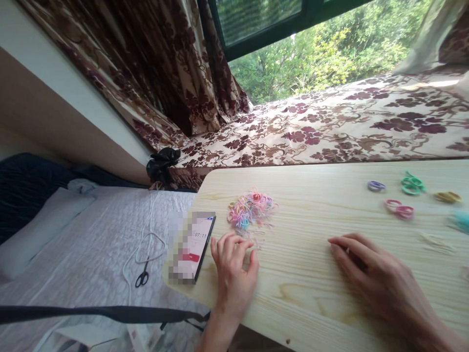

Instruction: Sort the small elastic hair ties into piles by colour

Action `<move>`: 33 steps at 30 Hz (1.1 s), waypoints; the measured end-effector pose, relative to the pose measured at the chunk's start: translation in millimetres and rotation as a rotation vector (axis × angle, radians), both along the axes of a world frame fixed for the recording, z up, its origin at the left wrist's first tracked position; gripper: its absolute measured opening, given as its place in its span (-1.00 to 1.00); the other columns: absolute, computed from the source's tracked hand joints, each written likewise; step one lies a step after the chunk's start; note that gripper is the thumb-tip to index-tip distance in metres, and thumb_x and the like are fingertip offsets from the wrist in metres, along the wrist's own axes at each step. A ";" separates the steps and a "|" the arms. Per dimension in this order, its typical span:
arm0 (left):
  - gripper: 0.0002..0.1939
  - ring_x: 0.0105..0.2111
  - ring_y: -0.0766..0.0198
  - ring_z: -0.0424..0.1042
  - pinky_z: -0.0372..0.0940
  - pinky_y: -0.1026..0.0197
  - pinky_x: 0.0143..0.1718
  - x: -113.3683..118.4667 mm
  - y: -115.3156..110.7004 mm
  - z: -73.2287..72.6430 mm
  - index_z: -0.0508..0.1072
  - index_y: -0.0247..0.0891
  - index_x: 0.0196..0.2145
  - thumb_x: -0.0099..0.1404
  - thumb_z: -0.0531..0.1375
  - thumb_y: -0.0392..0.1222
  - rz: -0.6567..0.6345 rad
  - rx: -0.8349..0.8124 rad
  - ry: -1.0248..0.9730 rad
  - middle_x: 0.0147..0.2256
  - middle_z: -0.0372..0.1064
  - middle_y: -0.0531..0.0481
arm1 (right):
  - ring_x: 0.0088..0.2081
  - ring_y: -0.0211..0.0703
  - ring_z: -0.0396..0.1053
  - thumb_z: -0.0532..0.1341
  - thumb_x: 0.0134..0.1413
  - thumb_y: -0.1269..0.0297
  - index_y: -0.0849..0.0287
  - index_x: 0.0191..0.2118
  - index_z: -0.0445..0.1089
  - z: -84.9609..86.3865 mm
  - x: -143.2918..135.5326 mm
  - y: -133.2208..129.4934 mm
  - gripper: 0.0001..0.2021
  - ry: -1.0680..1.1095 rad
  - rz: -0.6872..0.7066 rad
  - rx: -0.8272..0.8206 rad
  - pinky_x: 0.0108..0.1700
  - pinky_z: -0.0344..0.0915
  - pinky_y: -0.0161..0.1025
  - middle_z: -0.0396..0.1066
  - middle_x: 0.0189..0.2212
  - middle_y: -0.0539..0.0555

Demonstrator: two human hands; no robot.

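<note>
A tangled pile of thin, multicoloured elastic hair ties [251,210] lies on the pale wooden table. Just in front of it is my left hand [234,266], palm down with fingers bent and apart, its fingertips near the loose strands at the pile's edge. To the right, my right hand [373,269] rests low over the table, thumb and fingertips together in a pinch; anything between them is too small or hidden. Beyond it lie sorted hair ties: a purple bunch [376,186], a green bunch [413,185], a pink bunch [399,209] and a mustard bunch [447,196].
Cream strands [437,243] and a blurred teal bunch [460,221] lie at the table's right. A phone [194,247] showing a timer is at the left edge. Scissors [142,278] and a white cable [150,234] lie on the bed. A dark strap [110,313] crosses the lower left.
</note>
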State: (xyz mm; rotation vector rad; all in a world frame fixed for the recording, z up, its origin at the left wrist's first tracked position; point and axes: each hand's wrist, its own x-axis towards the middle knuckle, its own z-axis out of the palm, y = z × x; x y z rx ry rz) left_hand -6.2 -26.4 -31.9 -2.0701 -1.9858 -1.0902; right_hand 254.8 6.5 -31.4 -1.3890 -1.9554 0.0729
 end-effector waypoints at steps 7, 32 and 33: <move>-0.81 0.02 0.05 0.35 -0.05 -0.31 0.28 1.1 -1.5 5.9 0.54 -0.11 -0.25 0.28 0.19 -0.37 -0.030 -0.047 0.015 -0.20 0.41 -0.04 | -0.39 -0.25 0.50 0.06 0.29 0.17 0.08 -0.27 0.45 3.8 -3.0 0.9 -0.76 -0.025 0.011 -0.001 -0.42 0.33 -0.32 0.52 -0.30 -0.01; -0.88 0.05 0.06 0.32 -0.04 -0.26 0.27 1.0 -1.5 7.3 0.46 -0.16 -0.37 0.27 0.18 -0.35 -0.049 -0.067 -0.001 -0.20 0.39 -0.04 | -0.38 -0.21 0.49 0.07 0.26 0.13 0.07 -0.29 0.46 5.6 -4.1 -1.4 -0.75 0.014 0.000 -0.076 -0.39 0.34 -0.28 0.52 -0.30 0.02; -0.89 0.05 0.06 0.32 -0.04 -0.26 0.27 0.7 -1.3 6.9 0.44 -0.17 -0.37 0.26 0.18 -0.35 -0.046 -0.063 -0.004 -0.21 0.39 -0.04 | -0.38 -0.21 0.49 0.08 0.26 0.14 0.07 -0.28 0.46 5.5 -4.0 -1.4 -0.76 0.013 0.002 -0.073 -0.39 0.34 -0.28 0.52 -0.30 0.01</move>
